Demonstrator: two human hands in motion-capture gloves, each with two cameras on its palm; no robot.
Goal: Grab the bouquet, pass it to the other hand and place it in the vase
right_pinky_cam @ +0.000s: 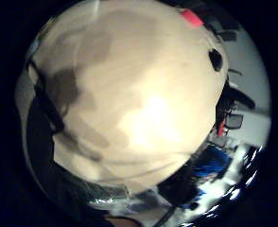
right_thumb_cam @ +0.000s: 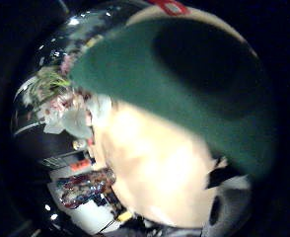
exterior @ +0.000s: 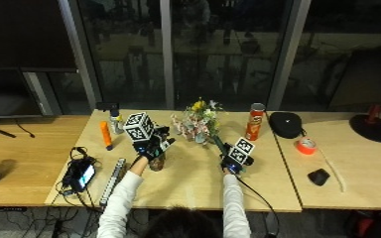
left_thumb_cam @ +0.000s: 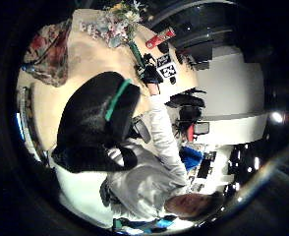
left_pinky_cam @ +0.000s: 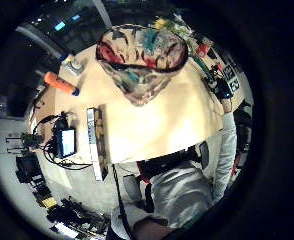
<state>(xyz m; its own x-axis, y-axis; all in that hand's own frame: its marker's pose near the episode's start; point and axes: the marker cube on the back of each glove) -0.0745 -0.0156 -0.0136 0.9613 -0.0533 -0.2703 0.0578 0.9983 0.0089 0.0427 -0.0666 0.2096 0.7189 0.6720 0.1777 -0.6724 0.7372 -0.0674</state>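
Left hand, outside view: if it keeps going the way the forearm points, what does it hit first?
Likely the vase just under the left hand. Beyond, the small bottle stands off to the side; depth is unclear.

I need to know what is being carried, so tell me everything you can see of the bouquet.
The bouquet is a bunch of small yellow, white and pink flowers on a green wrapped stem. It lies slanted over the table, flower heads toward the window, stem running down into the right hand, which grips its lower end.
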